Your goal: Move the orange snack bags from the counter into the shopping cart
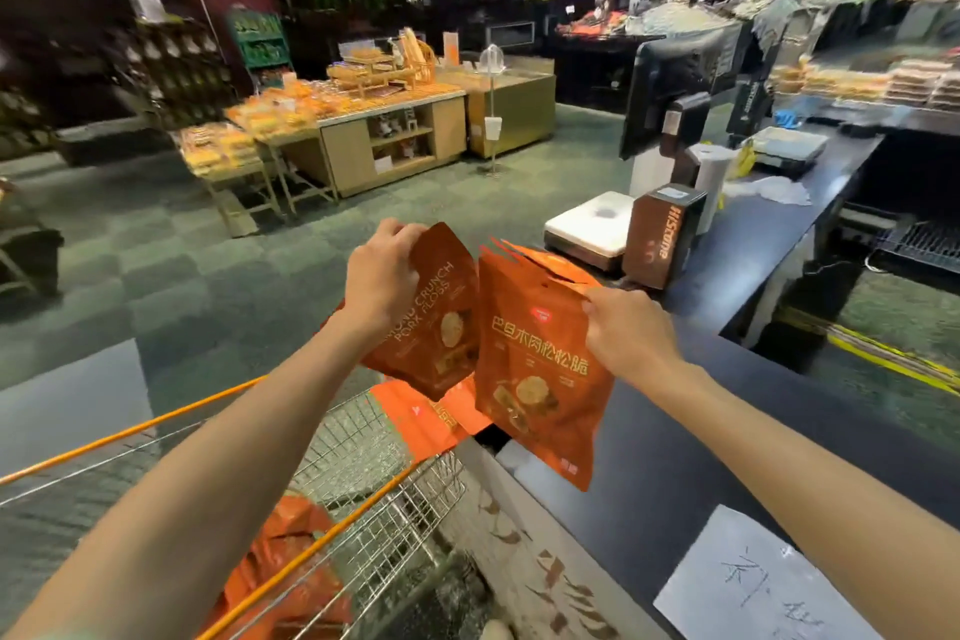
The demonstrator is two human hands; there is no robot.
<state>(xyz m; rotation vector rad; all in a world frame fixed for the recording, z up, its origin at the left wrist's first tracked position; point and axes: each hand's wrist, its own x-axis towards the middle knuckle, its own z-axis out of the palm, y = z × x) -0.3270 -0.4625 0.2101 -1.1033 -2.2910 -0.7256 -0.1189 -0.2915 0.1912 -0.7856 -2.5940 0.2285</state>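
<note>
My left hand (382, 276) grips the top of an orange snack bag (436, 327) printed "PORK FLOSS", held in the air above the wire shopping cart (374, 478). My right hand (626, 327) pinches the top right corner of a second orange snack bag (535, 379), which hangs over the gap between the cart and the black counter (649, 473). More orange bags behind it overlap in the same grip. Orange bags (285, 556) lie inside the cart, and another orange pack (421, 421) rests at the cart's far end.
A white paper with handwriting (769, 582) lies on the counter near me. Further along the counter stand a brown box (665, 234), a white scale (592, 224) and a monitor (670, 88). Bakery display stands (363, 120) are across the green floor.
</note>
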